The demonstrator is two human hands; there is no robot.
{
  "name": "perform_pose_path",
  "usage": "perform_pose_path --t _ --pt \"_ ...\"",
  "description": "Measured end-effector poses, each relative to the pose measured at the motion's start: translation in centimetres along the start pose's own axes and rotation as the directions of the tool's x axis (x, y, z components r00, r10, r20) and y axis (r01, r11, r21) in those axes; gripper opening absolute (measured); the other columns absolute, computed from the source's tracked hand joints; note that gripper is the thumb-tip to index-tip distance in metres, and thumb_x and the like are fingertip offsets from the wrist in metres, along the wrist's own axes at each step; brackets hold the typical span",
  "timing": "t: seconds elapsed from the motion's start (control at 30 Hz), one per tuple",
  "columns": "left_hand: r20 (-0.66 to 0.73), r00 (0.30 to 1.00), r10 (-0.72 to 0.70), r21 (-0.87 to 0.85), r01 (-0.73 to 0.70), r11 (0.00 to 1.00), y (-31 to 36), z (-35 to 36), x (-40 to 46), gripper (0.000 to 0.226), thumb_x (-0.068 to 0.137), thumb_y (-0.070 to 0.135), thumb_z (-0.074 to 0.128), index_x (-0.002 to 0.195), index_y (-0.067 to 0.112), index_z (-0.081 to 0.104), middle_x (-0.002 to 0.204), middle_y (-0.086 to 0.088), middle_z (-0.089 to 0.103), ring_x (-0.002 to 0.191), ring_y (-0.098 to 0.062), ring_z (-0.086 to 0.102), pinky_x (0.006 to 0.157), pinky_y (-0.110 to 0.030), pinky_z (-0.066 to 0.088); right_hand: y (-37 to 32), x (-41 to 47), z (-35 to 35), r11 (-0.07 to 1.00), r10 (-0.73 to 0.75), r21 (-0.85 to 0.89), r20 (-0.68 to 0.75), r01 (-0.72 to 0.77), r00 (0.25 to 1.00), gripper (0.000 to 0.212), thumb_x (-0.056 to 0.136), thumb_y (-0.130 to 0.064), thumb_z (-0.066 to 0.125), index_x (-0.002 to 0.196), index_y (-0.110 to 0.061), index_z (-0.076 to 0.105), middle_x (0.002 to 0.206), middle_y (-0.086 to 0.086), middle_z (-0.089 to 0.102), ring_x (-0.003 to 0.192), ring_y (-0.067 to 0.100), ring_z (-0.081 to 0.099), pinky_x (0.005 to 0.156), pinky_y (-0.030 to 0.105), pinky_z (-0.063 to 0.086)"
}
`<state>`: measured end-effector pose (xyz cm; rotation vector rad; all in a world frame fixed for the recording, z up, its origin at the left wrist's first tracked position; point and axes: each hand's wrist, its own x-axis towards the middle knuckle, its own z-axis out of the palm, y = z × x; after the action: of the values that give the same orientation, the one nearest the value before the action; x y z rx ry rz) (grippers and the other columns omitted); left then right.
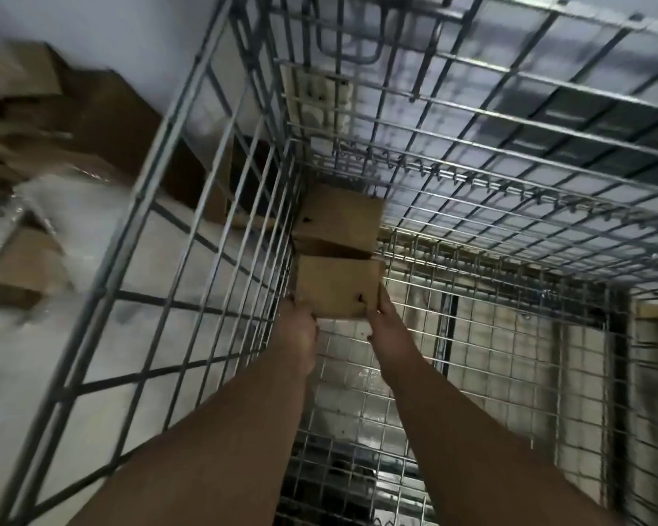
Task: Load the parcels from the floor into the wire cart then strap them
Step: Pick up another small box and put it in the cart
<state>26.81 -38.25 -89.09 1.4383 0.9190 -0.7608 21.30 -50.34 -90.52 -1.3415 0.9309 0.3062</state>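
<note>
left hand (pixel 299 324): reaches deep into the cart, clasps the left edge of the near cardboard parcel (pixel 338 286); fingers mostly hidden behind the box edge, so the curl is only partly seen
right hand (pixel 386 317): grips the right edge of the same parcel, thumb on the top face near a small dark mark; bare forearm runs back to the lower right
near cardboard parcel: brown, flat top face up, held between both hands, low in the cart's far-left corner, left edge close against the left wire wall; cannot tell if it rests on the base or is just above it
second cardboard parcel (pixel 339 220): same brown card, directly beyond the near one, tucked into the corner where left and far walls meet; a dark gap separates the two; small dark mark on its top
wire cart (pixel 175 184): grey metal mesh cage, seen from above looking down inside; wide grid on the side walls, finer grid on the base
cart base (pixel 358 373): fine mesh, pale floor showing through
cardboard boxes outside (pixel 92 119): brown, heaped on the floor to the left of the cart, blurred
clear plastic wrap (pixel 54 206): on the floor by the left boxes, blurred
pale floor (pixel 23 373): left of the cart
</note>
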Motion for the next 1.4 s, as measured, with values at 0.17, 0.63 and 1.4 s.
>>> perform_pose_path --t 0.17,0.63,1.4 --pt "0.03 0.998 -0.056 -0.276 0.062 0.959 0.2 0.7 2.9 0.025 0.098 0.01 0.046 0.122 0.015 0.054 0.107 -0.005 0.064 0.09 -0.014 0.059 0.076 -0.026 0.048 1.1 3.4 1.5 0.995 0.037 0.092 0.048 -0.041 0.998 0.044 0.101 -0.018 0.045 0.132 -0.048 0.044 0.107 -0.015 0.061 0.084 0.005 0.049 0.081 0.026 0.04" --pt "0.067 0.992 -0.104 -0.386 0.122 0.914 1.4 1.0 2.3 0.03 0.098 0.029 0.049 0.126 0.021 0.05 0.112 -0.004 0.052 0.114 -0.023 0.047 0.099 -0.037 0.038 0.6 4.3 3.0 0.98 -0.014 0.199 0.138 -0.014 0.99 0.061 0.09 0.004 0.053 0.14 -0.03 0.043 0.128 -0.001 0.063 0.116 0.015 0.058 0.088 0.028 0.044" --pt "0.405 0.899 0.167 0.629 -0.407 0.663 23.8 0.3 -35.9 0.018 0.106 0.03 0.034 0.108 0.02 0.048 0.101 -0.003 0.05 0.108 -0.023 0.051 0.082 -0.026 0.037 -26.8 -23.8 -7.5 0.735 -0.268 -0.655 -0.047 0.173 0.962 0.058 0.103 -0.049 0.025 0.145 -0.014 0.044 0.15 0.013 0.044 0.136 0.029 0.042 0.112 0.037 0.034"
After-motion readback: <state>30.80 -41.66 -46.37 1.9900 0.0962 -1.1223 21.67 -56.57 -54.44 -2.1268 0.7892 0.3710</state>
